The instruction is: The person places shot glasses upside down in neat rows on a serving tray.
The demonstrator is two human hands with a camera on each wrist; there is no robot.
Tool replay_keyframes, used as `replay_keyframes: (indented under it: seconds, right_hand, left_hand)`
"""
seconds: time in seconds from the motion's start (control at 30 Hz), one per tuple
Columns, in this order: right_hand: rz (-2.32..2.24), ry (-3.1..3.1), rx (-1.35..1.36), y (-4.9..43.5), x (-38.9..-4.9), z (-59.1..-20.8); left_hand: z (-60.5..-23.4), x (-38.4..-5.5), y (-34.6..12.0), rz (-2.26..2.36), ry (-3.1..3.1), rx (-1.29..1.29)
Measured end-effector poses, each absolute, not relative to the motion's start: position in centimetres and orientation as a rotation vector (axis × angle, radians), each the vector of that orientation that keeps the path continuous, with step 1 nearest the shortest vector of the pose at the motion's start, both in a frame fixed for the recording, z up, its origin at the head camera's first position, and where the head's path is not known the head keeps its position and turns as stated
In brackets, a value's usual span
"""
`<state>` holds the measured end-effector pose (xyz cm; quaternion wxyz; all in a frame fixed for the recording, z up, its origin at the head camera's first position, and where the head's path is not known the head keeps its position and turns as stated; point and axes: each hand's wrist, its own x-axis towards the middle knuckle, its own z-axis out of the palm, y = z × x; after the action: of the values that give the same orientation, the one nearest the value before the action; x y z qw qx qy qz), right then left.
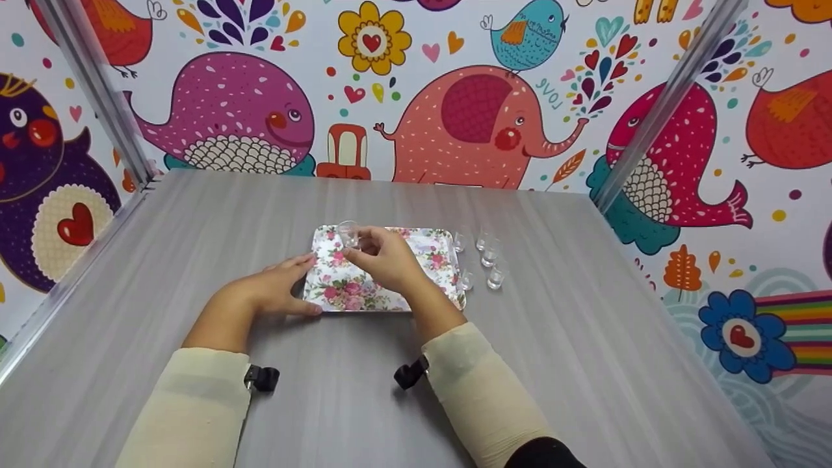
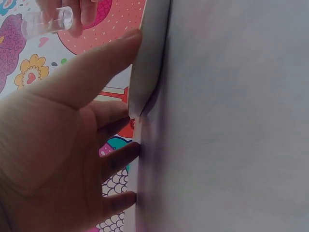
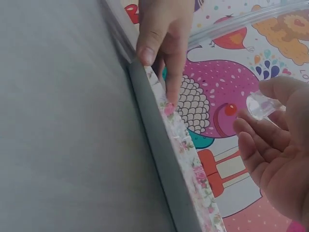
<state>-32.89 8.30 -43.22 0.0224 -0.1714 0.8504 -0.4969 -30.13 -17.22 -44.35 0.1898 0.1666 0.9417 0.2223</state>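
In the head view a white tray with a floral print (image 1: 390,300) lies on the table. My right hand (image 1: 387,260) pinches a small clear cup (image 1: 348,233) between thumb and fingers, over the tray's back left part. In the right wrist view the cup (image 3: 260,106) is tilted and raised above the tray's rim (image 3: 166,159). My left hand (image 1: 276,286) rests at the tray's front left corner, thumb on the front rim and fingers spread along the left side. From the left wrist view, the left hand's fingers (image 2: 118,157) look fairly straight, their tips down by the table.
Several small clear cups (image 1: 495,278) stand close together at the tray's right side. The grey wood-grain table (image 1: 559,364) reaches back to a wall printed with cartoon animals (image 1: 468,130). Metal posts (image 1: 669,104) rise at the table's back corners.
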Motion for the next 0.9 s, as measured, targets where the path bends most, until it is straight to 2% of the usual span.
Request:
replay_keyframes:
  seconds: [0.7, 0.9]
  right_hand:
    - [-1.344, 2.690, -0.698, 6.1, -32.2, -45.3]
    - [-1.423, 2.575, -0.726, 5.8, -32.2, -46.0]
  left_hand:
    - [-44.3, -30.1, -17.3, 0.626, 2.653, 0.490]
    - [-44.3, -30.1, -17.2, 0.629, 2.656, 0.488]
